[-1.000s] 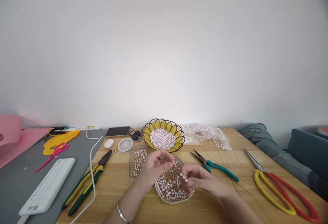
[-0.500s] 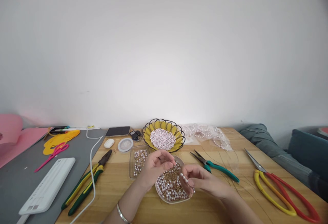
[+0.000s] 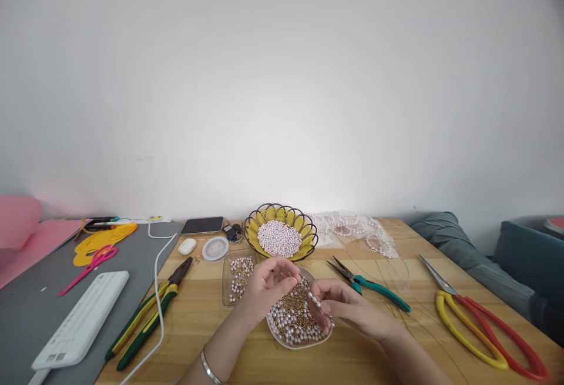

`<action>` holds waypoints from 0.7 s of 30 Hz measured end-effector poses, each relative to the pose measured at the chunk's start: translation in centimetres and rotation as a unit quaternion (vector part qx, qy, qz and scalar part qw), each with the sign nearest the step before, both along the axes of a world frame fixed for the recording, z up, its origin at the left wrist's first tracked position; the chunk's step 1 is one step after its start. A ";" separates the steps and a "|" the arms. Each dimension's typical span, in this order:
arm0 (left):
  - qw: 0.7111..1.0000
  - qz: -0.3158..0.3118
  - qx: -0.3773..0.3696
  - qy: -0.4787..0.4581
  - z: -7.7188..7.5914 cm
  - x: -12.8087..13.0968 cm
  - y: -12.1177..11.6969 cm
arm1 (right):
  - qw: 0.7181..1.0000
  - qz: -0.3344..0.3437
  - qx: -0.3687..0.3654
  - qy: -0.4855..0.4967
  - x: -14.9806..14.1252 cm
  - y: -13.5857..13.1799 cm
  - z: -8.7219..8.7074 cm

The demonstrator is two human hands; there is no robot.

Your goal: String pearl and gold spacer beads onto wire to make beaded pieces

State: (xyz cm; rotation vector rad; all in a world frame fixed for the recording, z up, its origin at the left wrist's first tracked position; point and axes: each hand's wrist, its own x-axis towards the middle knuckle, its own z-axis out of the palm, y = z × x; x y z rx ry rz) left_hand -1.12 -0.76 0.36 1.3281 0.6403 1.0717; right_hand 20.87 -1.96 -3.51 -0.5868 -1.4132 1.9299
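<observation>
Over a pale bowl (image 3: pixel 299 347) of pearl and gold beads, my two hands work close together. My right hand (image 3: pixel 346 305) is closed on a short string of pearl beads (image 3: pixel 314 299), which curves across its fingers. To the left, my left hand (image 3: pixel 268 291) has thumb and fingertips pinched together near the bowl's far side; whatever they hold is too small to make out. A clear tray (image 3: pixel 227 282) of mixed beads lies beside the left hand. Behind it stands a yellow and black wire basket (image 3: pixel 311 244) filled with small pearl beads.
Green needle-nose pliers (image 3: pixel 370 285) and red-yellow scissors (image 3: pixel 471 314) lie on the right, larger pliers (image 3: pixel 154 308) on the left. A white cable (image 3: pixel 158 291), power strip (image 3: pixel 83 320), pink scissors (image 3: pixel 90 267), phone (image 3: pixel 202 226) and bagged bead strands (image 3: pixel 352 229) surround the work.
My right hand has moved slightly left and up, towards the left hand, with the bead string still in it. My left hand stays almost in place.
</observation>
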 end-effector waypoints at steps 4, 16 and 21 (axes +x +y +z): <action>0.998 0.004 0.057 0.040 -0.3 -0.2 0.0 | 1.000 -0.011 0.001 -0.012 -0.1 0.0 0.2; 0.930 0.057 0.195 0.308 -0.8 0.1 0.3 | 0.993 -0.080 0.084 0.003 0.2 0.2 0.3; 0.844 -0.015 0.278 0.458 -2.5 0.3 0.7 | 0.989 -0.110 0.096 0.005 0.0 0.4 0.4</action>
